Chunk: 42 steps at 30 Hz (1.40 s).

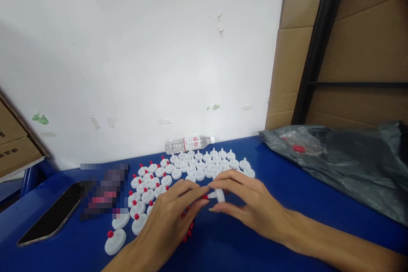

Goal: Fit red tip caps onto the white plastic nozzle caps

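Note:
Between my hands is a white nozzle cap [220, 195], turned on its side with its spout pointing left. My right hand [248, 197] grips its round base between thumb and fingers. At the spout's tip, my left hand [181, 208] pinches a small red tip cap [205, 196], which touches or covers the spout's end. Under my left hand lie several loose red tip caps [189, 233], partly hidden. Left of my hands stand several white caps with red tips [137, 209]. Behind my hands are several white caps with bare spouts [199, 174].
A clear plastic bottle [191, 143] lies against the wall. At left are a phone [51, 214] and a dark, partly blurred packet [106, 191]. On the right, a grey plastic sheet [344, 157] carries a clear bag with red pieces [299, 148]. Cardboard [295, 59] stands behind it.

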Each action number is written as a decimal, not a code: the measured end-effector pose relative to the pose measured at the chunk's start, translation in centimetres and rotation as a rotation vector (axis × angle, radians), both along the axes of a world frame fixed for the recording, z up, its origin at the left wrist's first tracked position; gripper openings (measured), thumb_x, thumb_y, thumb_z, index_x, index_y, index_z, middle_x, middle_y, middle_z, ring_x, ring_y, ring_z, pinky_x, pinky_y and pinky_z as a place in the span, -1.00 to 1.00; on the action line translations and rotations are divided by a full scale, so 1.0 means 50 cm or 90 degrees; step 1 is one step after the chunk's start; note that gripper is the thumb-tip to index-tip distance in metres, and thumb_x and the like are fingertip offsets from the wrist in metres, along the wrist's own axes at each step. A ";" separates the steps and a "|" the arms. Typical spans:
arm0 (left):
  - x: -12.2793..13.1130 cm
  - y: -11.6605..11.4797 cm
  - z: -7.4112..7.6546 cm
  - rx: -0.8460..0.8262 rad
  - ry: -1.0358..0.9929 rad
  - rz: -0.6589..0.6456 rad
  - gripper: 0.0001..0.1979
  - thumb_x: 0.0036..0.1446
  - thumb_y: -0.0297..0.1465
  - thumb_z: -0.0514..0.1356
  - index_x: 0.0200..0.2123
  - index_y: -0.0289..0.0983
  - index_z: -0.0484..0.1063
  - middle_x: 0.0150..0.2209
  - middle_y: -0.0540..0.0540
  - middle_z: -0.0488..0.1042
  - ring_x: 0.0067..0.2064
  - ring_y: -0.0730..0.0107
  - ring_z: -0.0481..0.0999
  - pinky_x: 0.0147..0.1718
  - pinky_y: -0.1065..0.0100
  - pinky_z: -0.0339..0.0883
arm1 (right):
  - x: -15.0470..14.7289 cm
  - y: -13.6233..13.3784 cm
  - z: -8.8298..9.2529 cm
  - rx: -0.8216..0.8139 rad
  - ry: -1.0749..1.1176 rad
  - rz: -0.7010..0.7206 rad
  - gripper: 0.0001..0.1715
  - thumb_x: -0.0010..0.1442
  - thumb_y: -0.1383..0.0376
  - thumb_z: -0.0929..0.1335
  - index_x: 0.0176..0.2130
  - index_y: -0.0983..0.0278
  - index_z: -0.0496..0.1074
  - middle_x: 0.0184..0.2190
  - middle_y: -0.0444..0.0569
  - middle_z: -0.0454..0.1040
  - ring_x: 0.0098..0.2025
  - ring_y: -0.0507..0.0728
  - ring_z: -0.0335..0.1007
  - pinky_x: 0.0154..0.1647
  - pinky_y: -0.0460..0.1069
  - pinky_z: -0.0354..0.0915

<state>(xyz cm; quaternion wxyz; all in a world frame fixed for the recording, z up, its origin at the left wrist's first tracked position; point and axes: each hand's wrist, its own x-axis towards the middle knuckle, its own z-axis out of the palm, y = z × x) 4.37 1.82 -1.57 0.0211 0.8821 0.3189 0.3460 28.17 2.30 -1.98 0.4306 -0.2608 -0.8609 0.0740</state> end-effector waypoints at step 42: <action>-0.085 0.068 0.054 -0.070 0.309 0.168 -0.79 0.29 -0.40 0.07 -0.36 -0.28 0.46 -0.27 -0.18 0.46 -0.11 0.06 0.35 -0.14 0.06 0.31 | 0.009 -0.001 0.004 -0.091 -0.059 -0.091 -0.64 0.47 0.23 0.21 0.21 0.04 0.25 0.19 0.02 0.29 -0.15 0.08 0.47 -0.29 0.01 0.46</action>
